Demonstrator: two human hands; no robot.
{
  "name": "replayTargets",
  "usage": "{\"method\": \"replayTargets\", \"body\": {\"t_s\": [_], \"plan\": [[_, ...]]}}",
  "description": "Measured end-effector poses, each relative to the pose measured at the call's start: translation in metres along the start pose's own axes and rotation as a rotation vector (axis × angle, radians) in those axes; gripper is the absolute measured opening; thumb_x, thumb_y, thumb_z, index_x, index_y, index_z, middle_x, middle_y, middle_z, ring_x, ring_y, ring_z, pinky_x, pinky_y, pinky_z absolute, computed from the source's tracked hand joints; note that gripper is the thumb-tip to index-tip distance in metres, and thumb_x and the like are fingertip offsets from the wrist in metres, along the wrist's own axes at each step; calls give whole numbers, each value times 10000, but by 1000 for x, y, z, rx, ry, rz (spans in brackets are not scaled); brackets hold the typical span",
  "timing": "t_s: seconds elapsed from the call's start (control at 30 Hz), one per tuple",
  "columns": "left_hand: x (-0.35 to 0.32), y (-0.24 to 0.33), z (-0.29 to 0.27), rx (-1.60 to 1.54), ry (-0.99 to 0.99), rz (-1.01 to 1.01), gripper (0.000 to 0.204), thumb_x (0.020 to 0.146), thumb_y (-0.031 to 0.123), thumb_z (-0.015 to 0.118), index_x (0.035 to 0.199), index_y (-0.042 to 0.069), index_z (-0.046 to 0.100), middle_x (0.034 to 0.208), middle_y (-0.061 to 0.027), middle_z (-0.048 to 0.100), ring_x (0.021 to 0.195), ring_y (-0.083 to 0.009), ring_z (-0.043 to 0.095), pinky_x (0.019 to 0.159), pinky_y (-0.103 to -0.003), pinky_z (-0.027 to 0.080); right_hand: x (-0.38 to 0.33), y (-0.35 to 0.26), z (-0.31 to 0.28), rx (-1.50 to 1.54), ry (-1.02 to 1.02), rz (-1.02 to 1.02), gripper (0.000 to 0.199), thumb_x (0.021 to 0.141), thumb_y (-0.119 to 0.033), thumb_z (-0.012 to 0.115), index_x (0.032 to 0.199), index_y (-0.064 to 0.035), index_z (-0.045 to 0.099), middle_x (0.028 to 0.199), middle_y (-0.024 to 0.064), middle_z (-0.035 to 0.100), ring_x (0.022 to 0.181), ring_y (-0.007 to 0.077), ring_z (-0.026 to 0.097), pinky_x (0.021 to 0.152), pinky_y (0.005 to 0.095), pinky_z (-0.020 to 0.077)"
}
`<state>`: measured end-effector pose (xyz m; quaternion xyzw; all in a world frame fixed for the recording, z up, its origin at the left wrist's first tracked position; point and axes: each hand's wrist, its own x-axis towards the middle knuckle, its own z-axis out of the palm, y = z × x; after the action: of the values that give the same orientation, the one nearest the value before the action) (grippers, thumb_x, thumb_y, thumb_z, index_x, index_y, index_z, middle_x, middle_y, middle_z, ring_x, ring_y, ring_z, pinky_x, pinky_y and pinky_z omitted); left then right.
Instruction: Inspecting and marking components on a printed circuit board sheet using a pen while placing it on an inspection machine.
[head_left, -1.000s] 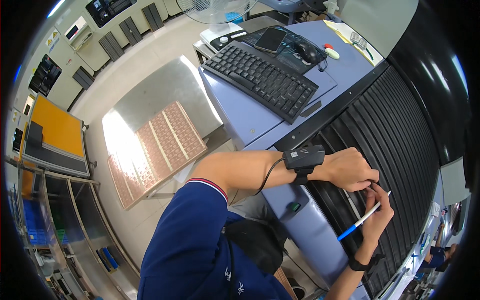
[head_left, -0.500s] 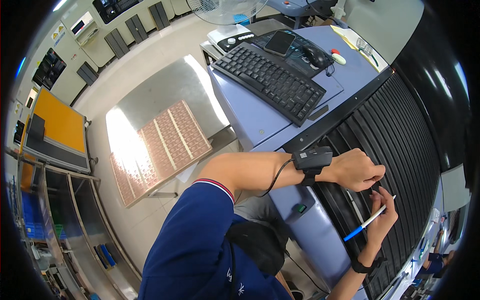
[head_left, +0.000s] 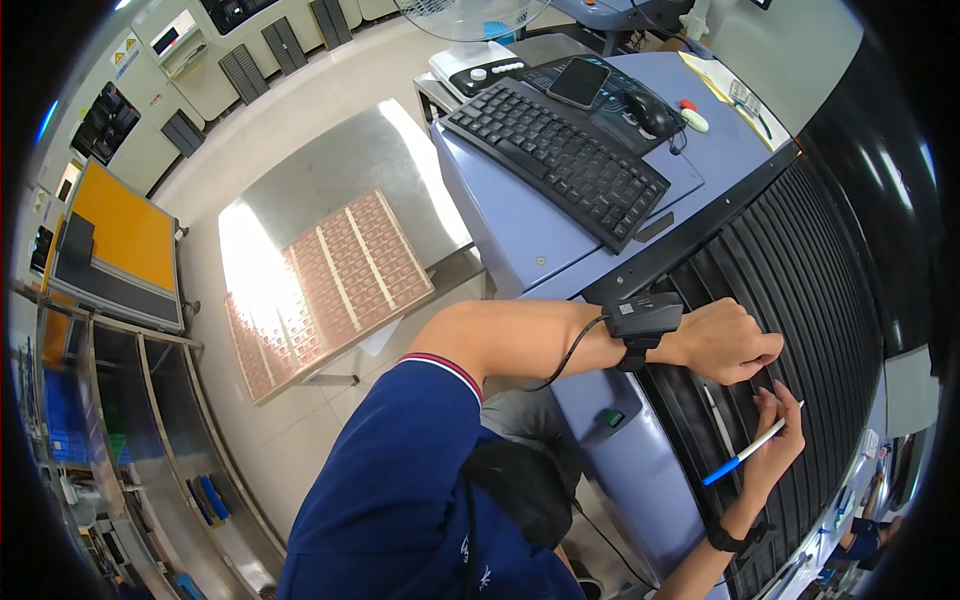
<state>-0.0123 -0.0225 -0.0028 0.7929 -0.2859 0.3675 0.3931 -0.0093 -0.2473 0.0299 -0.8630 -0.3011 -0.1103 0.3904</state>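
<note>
My left hand (head_left: 728, 341) is closed, knuckles up, over the black ribbed cover (head_left: 800, 270) of the machine. Whatever its fingertips hold, if anything, is hidden beneath the hand. Just below and nearer to me, my right hand (head_left: 772, 452) grips a white pen with a blue end (head_left: 742, 458), slanting with the blue end down to the left. The fingertips of both hands are close to each other. Left of the pen, a thin pale stick-like thing (head_left: 717, 415) lies on the ribbed cover. A black device (head_left: 643, 315) with a cable is strapped to my left wrist.
Beyond my left arm, the blue machine top carries a black keyboard (head_left: 560, 160), a phone (head_left: 579, 82), a mouse (head_left: 650, 112) and a fan (head_left: 475, 65). To the left, a metal table (head_left: 330, 170) bears a copper-coloured patterned panel (head_left: 340, 280). Metal shelving (head_left: 165, 430) stands lower left.
The whole view has shifted slightly, so the scene sits a little farther right. Both hands keep nearly the same pose, and the pen stays in my right hand.
</note>
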Motion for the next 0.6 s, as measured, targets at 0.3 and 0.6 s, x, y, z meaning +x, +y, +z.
{"method": "replayTargets", "body": {"t_s": [0.3,0.6], "plan": [[6,-16,-9,75,59,-64,114,808,152,666,877,86,604,620,-69,653,553,-299,655,515,-405,507,3,16,-5,76,52,92,246,1022,-121,584,1195,41,649,973,149,728,897,162,698,854,308,577],[9,-26,-19,148,99,-162,77,786,127,665,825,88,611,613,-81,653,570,-306,665,545,-410,524,8,36,-20,117,167,128,304,1042,-195,558,1226,35,632,1020,178,724,927,189,706,877,312,567]]}}
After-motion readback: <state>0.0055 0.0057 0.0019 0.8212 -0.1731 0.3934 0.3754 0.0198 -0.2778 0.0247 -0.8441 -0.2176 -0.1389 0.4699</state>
